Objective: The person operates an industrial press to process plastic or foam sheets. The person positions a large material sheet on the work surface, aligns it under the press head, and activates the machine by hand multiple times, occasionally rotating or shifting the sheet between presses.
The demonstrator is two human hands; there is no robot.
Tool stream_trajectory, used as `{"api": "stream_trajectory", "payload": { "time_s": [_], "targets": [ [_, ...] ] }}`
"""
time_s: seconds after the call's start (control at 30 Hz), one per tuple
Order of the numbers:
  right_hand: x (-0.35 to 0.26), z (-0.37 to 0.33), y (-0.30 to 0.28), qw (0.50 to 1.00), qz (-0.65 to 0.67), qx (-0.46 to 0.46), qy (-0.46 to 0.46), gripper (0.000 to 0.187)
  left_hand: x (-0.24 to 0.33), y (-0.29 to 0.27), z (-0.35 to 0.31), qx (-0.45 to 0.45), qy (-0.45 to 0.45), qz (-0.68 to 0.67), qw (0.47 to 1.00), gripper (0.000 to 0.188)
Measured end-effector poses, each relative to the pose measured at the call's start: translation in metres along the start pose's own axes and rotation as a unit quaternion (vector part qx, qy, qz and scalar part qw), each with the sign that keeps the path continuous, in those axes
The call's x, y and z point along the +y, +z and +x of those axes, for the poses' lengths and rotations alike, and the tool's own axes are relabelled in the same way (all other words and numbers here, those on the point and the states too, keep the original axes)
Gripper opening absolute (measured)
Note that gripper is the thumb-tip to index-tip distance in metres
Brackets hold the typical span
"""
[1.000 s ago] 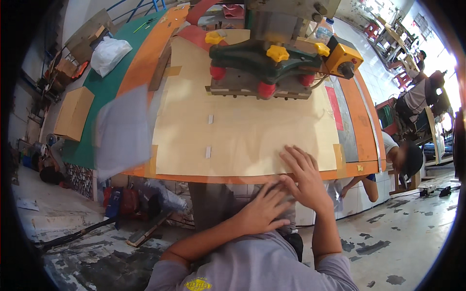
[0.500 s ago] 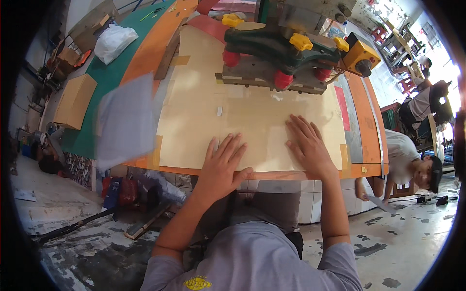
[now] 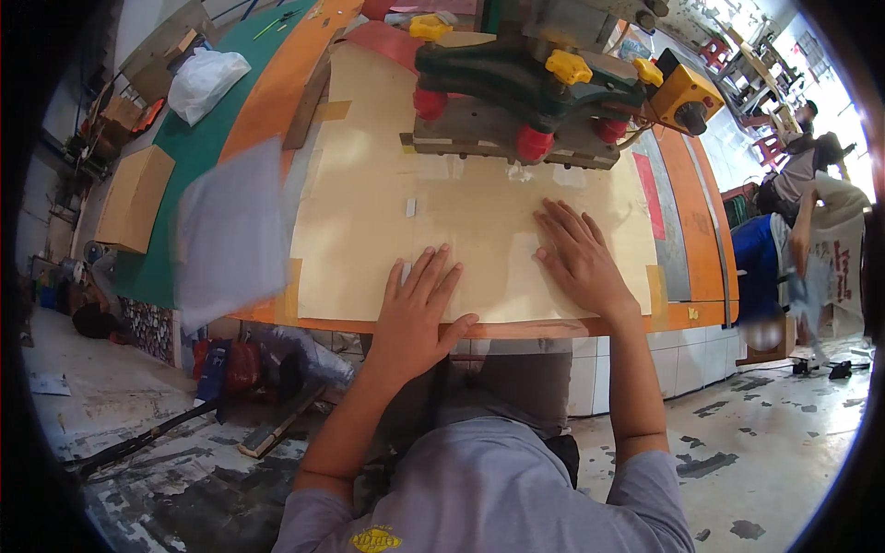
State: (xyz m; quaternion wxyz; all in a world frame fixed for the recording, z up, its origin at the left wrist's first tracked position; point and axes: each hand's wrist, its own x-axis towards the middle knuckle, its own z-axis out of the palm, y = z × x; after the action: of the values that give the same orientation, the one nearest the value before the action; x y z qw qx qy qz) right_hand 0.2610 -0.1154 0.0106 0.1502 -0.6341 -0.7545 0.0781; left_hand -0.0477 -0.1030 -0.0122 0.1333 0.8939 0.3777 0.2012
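A wide cream-coloured sheet [image 3: 489, 207] lies taped to the work table in front of me. Flat on its near left part rests my left hand [image 3: 419, 309], fingers apart. My right hand [image 3: 579, 263] lies palm down on the sheet's right part, fingers stretched forward and holding nothing. One small white strip [image 3: 411, 207] sits on the sheet beyond my left fingertips. Another white piece [image 3: 406, 271] shows partly between those fingers. Over the far part of the sheet stands a dark green press head [image 3: 530, 88] with red feet and yellow knobs.
A stack of translucent sheets [image 3: 230, 235] lies at the table's left edge. Behind it are a cardboard box [image 3: 135, 198] and a white plastic bag [image 3: 207, 83] on a green mat. A yellow control box [image 3: 687, 97] juts out right of the press. Another person [image 3: 825, 249] is at the right.
My right hand has slid slightly forward and left; my left hand has barely shifted. The person at the right has risen from a bent posture. The view has shifted a little.
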Motion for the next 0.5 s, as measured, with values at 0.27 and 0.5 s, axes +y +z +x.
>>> {"api": "stream_trajectory", "payload": {
  "time_s": [0.27,0.5],
  "targets": [
    [0.003,-0.033,-0.009,0.998,0.034,0.038,0.046,0.052,-0.003,-0.016,-0.005,0.012,-0.020,-0.009,1.000,0.070],
    [0.013,-0.093,-0.007,0.989,0.052,0.098,0.097,0.051,-0.026,-0.020,-0.015,-0.004,0.008,-0.024,1.000,0.065]
  ]
}}
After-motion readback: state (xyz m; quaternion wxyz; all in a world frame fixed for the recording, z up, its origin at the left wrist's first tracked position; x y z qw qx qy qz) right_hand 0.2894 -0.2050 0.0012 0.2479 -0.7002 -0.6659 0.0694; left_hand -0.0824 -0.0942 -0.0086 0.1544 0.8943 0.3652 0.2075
